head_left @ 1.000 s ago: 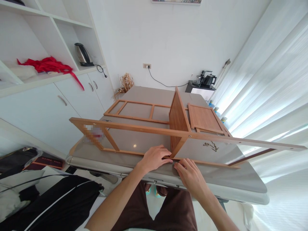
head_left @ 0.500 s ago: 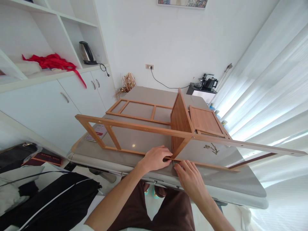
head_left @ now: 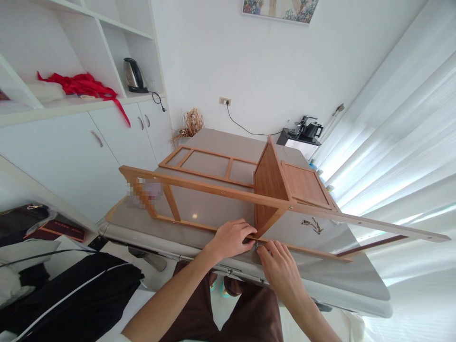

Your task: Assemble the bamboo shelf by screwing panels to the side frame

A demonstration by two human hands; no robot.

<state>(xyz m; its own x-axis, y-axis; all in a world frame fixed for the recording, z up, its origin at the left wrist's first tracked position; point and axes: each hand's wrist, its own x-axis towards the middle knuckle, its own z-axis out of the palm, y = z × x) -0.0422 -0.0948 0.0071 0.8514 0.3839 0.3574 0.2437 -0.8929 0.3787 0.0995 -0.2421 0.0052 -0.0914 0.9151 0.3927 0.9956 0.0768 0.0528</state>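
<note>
I have the left hand's point(head_left: 232, 241) fingers curled tight on the wooden frame point(head_left: 249, 197), the right hand's point(head_left: 282, 265) pinching a tiny metal bit point(head_left: 257, 245) beside it.

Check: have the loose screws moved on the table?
No. Against the right edge of the table, the screws lie in the same spot; the camera's view shifted.

Left hand point(head_left: 232, 239): curled at the lower rail point(head_left: 302, 249) of the standing wooden frame point(head_left: 206, 187), beside the crosswise panel point(head_left: 270, 180)
Right hand point(head_left: 280, 262): pinching a small metal piece point(head_left: 257, 245) at that rail
Counter point(head_left: 320, 270): loose fasteners point(head_left: 315, 225), flat frame point(head_left: 199, 174)
Shelf unit point(head_left: 124, 27): kettle point(head_left: 134, 76), red cloth point(head_left: 83, 85)
</note>
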